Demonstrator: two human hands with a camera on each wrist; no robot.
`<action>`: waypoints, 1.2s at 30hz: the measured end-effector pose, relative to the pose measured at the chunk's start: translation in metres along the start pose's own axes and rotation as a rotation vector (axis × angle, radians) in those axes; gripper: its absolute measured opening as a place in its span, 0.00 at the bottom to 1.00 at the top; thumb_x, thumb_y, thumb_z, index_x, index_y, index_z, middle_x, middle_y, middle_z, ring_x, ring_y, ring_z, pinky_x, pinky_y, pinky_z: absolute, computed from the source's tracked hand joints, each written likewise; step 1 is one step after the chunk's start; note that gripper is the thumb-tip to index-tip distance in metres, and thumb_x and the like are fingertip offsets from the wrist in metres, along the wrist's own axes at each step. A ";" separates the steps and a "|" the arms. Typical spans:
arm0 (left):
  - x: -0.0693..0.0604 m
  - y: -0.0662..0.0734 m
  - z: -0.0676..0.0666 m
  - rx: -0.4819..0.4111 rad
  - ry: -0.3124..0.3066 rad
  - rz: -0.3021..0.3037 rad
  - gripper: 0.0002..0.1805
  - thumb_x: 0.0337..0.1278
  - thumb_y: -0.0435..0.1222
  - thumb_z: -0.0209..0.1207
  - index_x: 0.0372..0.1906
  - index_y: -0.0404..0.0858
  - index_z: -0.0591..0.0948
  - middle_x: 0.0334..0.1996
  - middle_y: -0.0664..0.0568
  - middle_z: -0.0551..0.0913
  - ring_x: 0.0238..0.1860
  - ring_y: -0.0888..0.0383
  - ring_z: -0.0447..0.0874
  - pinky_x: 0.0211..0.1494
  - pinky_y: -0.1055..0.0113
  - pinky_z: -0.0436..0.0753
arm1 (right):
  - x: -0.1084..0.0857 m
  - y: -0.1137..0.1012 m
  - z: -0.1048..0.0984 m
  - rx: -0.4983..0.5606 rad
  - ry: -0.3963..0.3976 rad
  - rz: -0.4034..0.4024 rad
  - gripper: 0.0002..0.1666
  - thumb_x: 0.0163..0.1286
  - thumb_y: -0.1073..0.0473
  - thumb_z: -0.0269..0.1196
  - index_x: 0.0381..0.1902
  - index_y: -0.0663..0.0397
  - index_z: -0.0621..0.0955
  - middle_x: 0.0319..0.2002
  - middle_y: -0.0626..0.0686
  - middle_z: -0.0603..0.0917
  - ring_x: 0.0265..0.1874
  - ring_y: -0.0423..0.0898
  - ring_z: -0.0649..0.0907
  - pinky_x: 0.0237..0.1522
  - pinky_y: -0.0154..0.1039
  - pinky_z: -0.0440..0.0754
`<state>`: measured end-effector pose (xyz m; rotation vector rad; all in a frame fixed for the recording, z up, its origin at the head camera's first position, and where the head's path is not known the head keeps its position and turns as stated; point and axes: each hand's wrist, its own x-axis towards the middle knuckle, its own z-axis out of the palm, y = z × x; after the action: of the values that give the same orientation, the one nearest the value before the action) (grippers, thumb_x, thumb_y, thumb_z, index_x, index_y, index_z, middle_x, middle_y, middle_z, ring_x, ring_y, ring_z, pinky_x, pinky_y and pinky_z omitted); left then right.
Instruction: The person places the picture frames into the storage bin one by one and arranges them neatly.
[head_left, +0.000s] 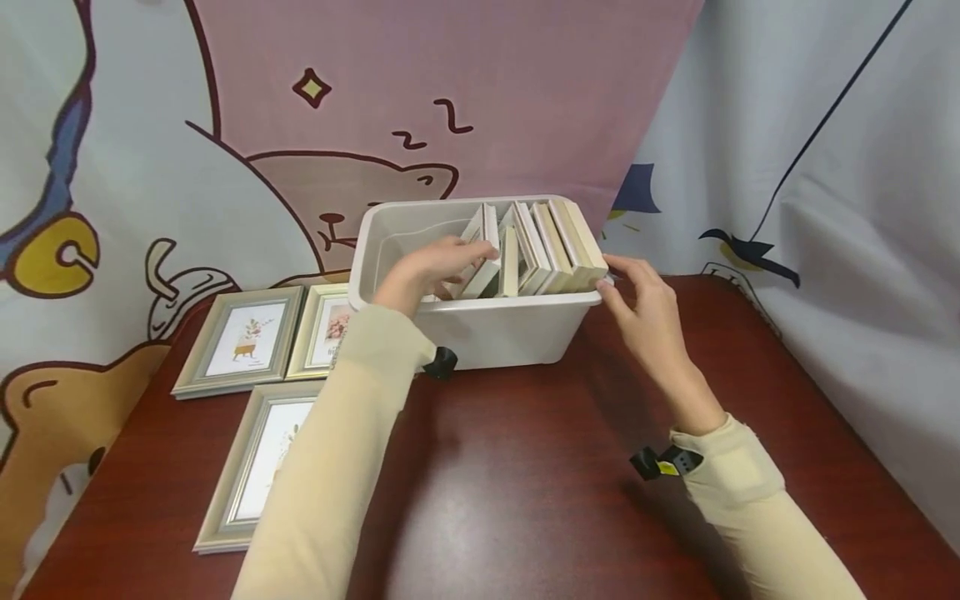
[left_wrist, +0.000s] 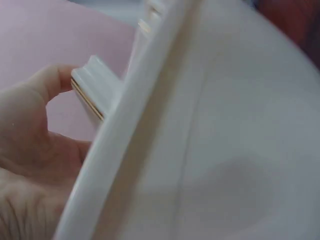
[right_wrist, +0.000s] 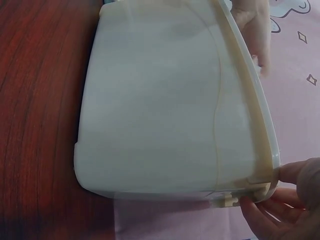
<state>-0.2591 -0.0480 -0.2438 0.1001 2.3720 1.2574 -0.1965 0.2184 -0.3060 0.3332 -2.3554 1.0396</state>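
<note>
A white plastic bin [head_left: 502, 333] stands on the table, with several picture frames [head_left: 558, 242] upright in its right part. My left hand [head_left: 438, 265] reaches over the near rim into the bin and holds a leaning picture frame [head_left: 480, 279] between thumb and fingers. The left wrist view shows the thumb at the end of that picture frame [left_wrist: 97, 82]; the bin wall hides its lower part. At the bin's near right corner, my right hand [head_left: 648, 312] grips the rim, with its thumb and fingers around the edge in the right wrist view.
To the left of the bin lie three picture frames face up: one at the back left [head_left: 243, 343], one partly behind the bin [head_left: 318, 333], and one nearer [head_left: 258, 467], partly covered by the left sleeve. A printed curtain [head_left: 525, 100] hangs behind the dark red table [head_left: 510, 483].
</note>
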 end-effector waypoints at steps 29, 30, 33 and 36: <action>0.005 -0.003 0.016 -0.562 -0.032 0.063 0.41 0.68 0.38 0.59 0.78 0.43 0.51 0.78 0.47 0.57 0.76 0.42 0.61 0.73 0.52 0.74 | 0.000 0.006 0.003 -0.029 0.012 -0.014 0.22 0.72 0.61 0.62 0.62 0.56 0.80 0.54 0.60 0.84 0.54 0.56 0.83 0.47 0.14 0.73; 0.004 -0.002 0.016 -0.552 -0.023 0.083 0.42 0.68 0.38 0.59 0.79 0.44 0.50 0.79 0.47 0.56 0.76 0.42 0.61 0.73 0.52 0.74 | 0.000 0.006 0.003 -0.035 0.012 -0.017 0.22 0.72 0.60 0.62 0.62 0.57 0.79 0.54 0.61 0.84 0.54 0.56 0.83 0.50 0.20 0.77; 0.000 -0.002 0.019 -0.495 0.023 0.164 0.41 0.69 0.37 0.59 0.79 0.43 0.51 0.80 0.48 0.54 0.75 0.45 0.62 0.72 0.53 0.76 | 0.000 0.006 0.002 -0.045 0.016 -0.025 0.22 0.72 0.61 0.62 0.62 0.57 0.79 0.54 0.62 0.84 0.55 0.58 0.83 0.55 0.43 0.82; -0.001 -0.001 0.022 -0.394 0.109 0.244 0.39 0.67 0.38 0.61 0.78 0.39 0.57 0.79 0.47 0.58 0.73 0.48 0.67 0.67 0.56 0.80 | 0.000 0.007 0.000 -0.041 0.022 -0.034 0.22 0.71 0.62 0.63 0.62 0.59 0.79 0.54 0.63 0.84 0.55 0.59 0.83 0.56 0.57 0.80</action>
<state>-0.2487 -0.0317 -0.2552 0.2052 2.1997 1.8659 -0.1996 0.2232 -0.3101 0.3434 -2.3404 0.9732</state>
